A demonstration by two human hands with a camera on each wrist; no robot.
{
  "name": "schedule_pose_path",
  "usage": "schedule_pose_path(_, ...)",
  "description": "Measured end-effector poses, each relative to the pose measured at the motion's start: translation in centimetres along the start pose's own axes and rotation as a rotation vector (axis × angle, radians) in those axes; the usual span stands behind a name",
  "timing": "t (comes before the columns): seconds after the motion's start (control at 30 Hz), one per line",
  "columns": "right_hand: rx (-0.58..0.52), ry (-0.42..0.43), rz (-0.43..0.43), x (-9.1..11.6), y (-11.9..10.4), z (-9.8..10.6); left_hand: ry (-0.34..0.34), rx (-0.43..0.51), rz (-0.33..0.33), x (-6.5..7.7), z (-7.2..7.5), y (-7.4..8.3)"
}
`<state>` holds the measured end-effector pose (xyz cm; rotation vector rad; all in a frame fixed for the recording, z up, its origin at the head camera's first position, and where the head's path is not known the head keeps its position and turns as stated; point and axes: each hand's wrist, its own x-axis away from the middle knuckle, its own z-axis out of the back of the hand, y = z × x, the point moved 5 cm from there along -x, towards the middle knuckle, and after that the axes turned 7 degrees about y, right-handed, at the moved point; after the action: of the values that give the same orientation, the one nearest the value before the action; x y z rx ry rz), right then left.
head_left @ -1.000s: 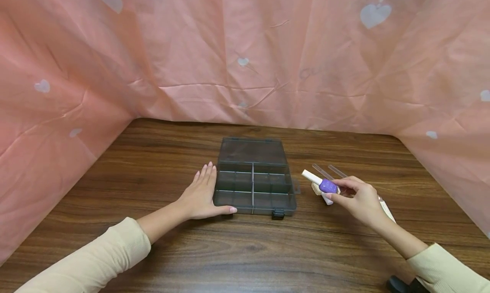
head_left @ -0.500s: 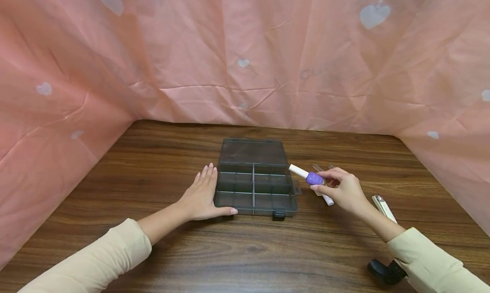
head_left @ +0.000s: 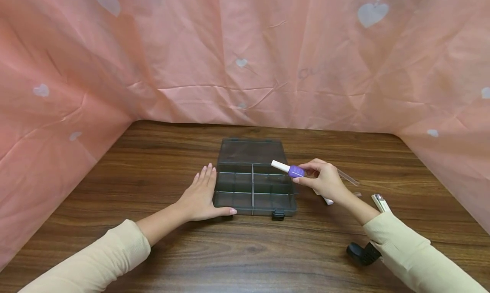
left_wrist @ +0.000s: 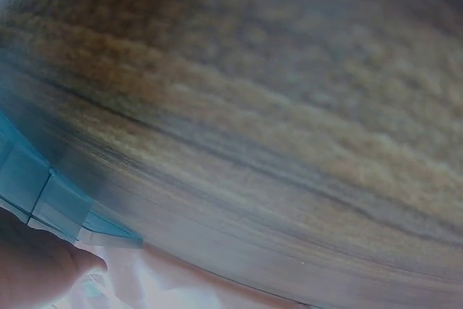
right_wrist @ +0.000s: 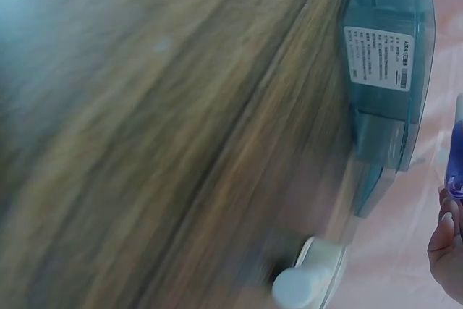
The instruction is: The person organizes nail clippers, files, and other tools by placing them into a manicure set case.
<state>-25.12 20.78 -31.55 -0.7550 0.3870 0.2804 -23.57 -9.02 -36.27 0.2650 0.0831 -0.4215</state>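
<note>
A dark translucent divided box (head_left: 264, 209) stands with its lid (head_left: 251, 151) laid back. My left hand (head_left: 200, 196) rests against its left side, fingers straight, thumb along the front edge; the thumb (left_wrist: 43, 262) also shows in the left wrist view. Between thumb and fingertips my right hand (head_left: 322, 180) pinches a purple nail polish bottle (head_left: 296, 171) with a long white cap. The cap points left and overlaps the box's right rear compartment in the head view. The right wrist view catches the nail polish (right_wrist: 454, 161) at its edge, beside the box's labelled wall (right_wrist: 380, 59).
Partly hidden below my right hand lies a white-capped bottle (right_wrist: 307, 284). Clear strips (head_left: 348, 178) lie behind that hand. A nail clipper (head_left: 380, 203) is by the right forearm, near a black device (head_left: 361, 254) at the sleeve. Pink curtain (head_left: 245, 50) surrounds the wooden table.
My right hand has carried the nail polish leftward and slightly back, from over the loose items to the box's right side. The nail clipper came into fuller view. My left hand stays put.
</note>
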Motion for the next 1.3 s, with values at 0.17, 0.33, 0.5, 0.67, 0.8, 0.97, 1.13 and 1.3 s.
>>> schedule_pose_path(0.17,-0.019,-0.047,0.0,-0.7,-0.3,-1.3,0.001,-0.005,0.002,0.1,0.0,0.0)
schedule_pose_path(0.33,-0.01,-0.113,0.015,-1.4,-0.8,-2.4,-0.005,-0.006,0.006,0.1,-0.1,0.0)
schedule_pose_path(0.5,0.021,-0.185,0.049,-2.2,-1.0,-3.4,-0.013,-0.006,0.014,0.1,-0.1,-0.1)
schedule_pose_path(0.67,0.064,-0.234,0.055,-2.3,-0.7,-4.2,-0.014,-0.001,0.016,0.1,-0.1,-0.1)
schedule_pose_path(0.8,0.096,-0.256,0.061,-2.4,-0.7,-4.7,-0.01,0.002,0.013,0.1,-0.1,-0.1)
schedule_pose_path(0.97,0.136,-0.268,0.078,-2.6,-0.6,-5.3,-0.007,-0.001,0.013,0.1,-0.2,-0.2)
schedule_pose_path(1.13,0.199,-0.284,0.105,-2.8,-0.4,-5.7,-0.002,0.003,0.012,0.1,-0.3,0.0)
schedule_pose_path(1.3,0.241,-0.305,0.081,-2.8,-0.6,-5.5,-0.003,0.003,0.006,0.0,-0.4,0.0)
